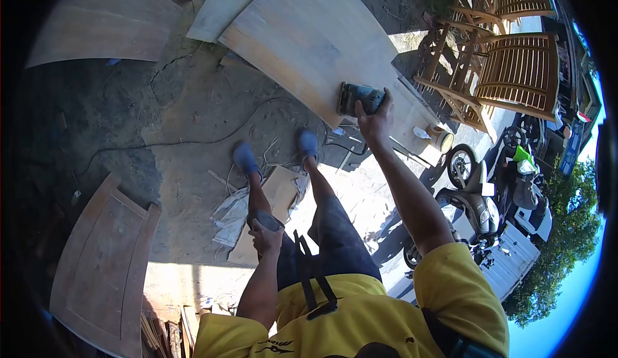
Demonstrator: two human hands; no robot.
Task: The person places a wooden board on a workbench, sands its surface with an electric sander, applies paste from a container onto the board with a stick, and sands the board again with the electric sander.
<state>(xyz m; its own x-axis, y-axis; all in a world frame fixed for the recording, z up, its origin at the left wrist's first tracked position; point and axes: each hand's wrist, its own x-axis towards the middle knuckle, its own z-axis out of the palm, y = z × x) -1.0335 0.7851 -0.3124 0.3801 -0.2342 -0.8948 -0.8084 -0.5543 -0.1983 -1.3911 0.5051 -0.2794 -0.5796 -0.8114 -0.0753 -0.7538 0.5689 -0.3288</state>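
My right hand (pixel 377 119) grips a dark electric sander (pixel 358 98), whose base rests on the near edge of a large pale wooden panel (pixel 315 30). Down by my left knee, my left hand (pixel 265 234) is closed with its fingers bent. A grey rounded shape (pixel 268 219) shows just beyond those fingers; whether it is a held object or the hem of my shorts is unclear.
A thin cord (pixel 187 143) crosses the dusty ground. At left lies a framed wooden panel (pixel 103 268). Wooden slatted chairs (pixel 515 68), a small bucket (pixel 442 140) and a motorcycle (pixel 473 207) stand at right. Scraps and sheeting (pixel 235 213) lie around my feet.
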